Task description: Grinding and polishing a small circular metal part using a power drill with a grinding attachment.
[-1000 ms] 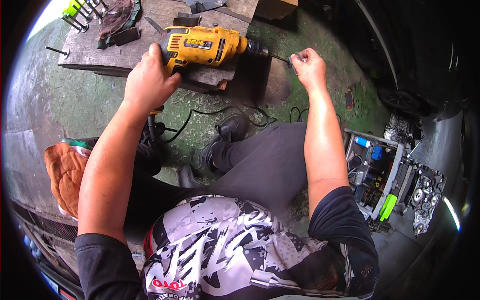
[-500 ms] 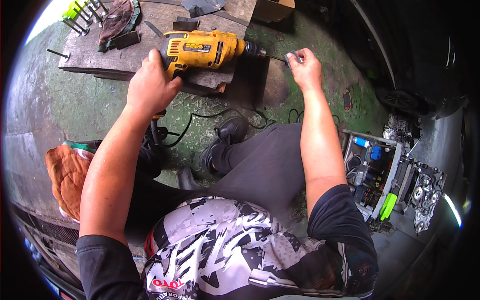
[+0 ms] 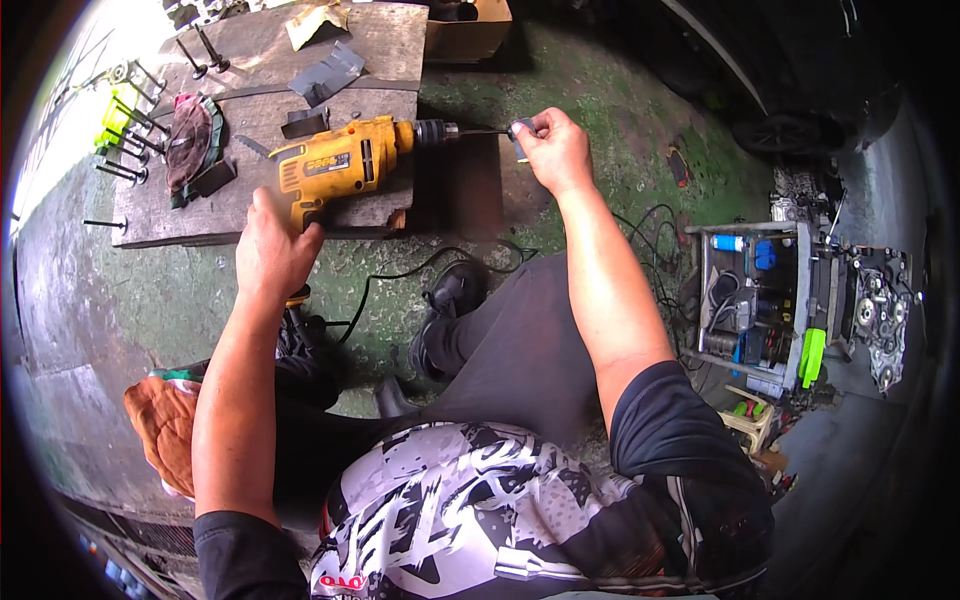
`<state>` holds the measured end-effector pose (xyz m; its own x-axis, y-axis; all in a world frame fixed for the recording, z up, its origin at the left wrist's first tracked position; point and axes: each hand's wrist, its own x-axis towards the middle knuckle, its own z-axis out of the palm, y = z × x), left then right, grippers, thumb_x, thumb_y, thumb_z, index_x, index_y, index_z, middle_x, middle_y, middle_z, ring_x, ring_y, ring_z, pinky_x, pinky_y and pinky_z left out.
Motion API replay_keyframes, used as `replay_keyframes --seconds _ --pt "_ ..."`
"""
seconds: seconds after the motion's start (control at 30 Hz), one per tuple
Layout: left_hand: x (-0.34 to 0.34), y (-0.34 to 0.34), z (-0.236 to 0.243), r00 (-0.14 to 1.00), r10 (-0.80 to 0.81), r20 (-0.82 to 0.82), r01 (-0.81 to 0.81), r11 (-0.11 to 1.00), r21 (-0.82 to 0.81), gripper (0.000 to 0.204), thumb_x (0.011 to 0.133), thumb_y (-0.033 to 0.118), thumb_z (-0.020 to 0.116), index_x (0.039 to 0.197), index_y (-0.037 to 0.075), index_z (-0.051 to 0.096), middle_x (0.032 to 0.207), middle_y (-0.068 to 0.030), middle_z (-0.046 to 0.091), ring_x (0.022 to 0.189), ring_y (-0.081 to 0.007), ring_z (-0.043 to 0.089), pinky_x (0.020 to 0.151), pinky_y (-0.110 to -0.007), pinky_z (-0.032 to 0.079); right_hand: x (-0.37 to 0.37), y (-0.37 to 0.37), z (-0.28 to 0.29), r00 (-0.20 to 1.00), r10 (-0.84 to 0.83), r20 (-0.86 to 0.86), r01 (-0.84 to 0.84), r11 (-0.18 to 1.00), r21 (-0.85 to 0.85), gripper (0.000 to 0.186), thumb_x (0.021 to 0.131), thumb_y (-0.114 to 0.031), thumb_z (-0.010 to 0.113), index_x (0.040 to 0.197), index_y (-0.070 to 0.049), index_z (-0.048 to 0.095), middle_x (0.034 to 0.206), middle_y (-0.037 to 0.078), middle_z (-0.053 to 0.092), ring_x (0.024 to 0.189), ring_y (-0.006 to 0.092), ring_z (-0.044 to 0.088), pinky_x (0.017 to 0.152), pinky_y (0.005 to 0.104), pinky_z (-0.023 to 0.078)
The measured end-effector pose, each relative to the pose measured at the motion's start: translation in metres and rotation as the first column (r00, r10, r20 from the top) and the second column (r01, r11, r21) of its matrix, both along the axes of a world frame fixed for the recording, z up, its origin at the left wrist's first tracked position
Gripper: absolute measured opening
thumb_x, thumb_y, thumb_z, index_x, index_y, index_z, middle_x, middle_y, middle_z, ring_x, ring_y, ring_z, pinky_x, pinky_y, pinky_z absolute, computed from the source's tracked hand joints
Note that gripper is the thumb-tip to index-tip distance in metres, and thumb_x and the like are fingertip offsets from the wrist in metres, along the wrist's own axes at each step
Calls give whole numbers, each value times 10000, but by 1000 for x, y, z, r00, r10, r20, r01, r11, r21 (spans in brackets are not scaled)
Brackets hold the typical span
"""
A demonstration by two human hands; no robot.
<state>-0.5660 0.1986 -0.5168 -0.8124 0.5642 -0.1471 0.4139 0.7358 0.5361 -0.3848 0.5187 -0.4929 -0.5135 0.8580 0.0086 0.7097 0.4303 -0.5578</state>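
The person wears a black short-sleeved shirt (image 3: 480,520) with white graphic print, dark trousers (image 3: 510,340), black shoes (image 3: 450,300).

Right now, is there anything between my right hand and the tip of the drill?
Nothing visible. The right hand already pinches a small grey piece at the front end of the yellow drill, whose handle the left hand grips.

Drill (image 3: 345,165) on board (image 3: 250,120), toolbox (image 3: 760,300) rt.

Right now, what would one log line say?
left hand: grips yellow drill | right hand: pinches small grey piece at drill tip | plank: under drill
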Motion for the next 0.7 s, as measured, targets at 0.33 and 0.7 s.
replay_keyframes --seconds 0.33,0.7 --pt "0 -1 3 1000 -8 18 7 999 34 508 782 271 704 1075 -23 411 1030 -333 616 988 -524 607 853 -544 493 -7 -5 -3 997 -5 79 -1 997 79 264 846 -319 744 901 -68 682 843 144 727 798 324 711 747 411 556" --pt "0 -2 3 999 -18 35 16 998 60 511 771 248 711 1076 -34 414 1028 -339 610 1005 -523 601 870 -534 490 -5 -3 -15 998 27 65 -40 979 200 263 844 -302 763 854 -59 663 722 83 711 665 199 694 643 344 533"
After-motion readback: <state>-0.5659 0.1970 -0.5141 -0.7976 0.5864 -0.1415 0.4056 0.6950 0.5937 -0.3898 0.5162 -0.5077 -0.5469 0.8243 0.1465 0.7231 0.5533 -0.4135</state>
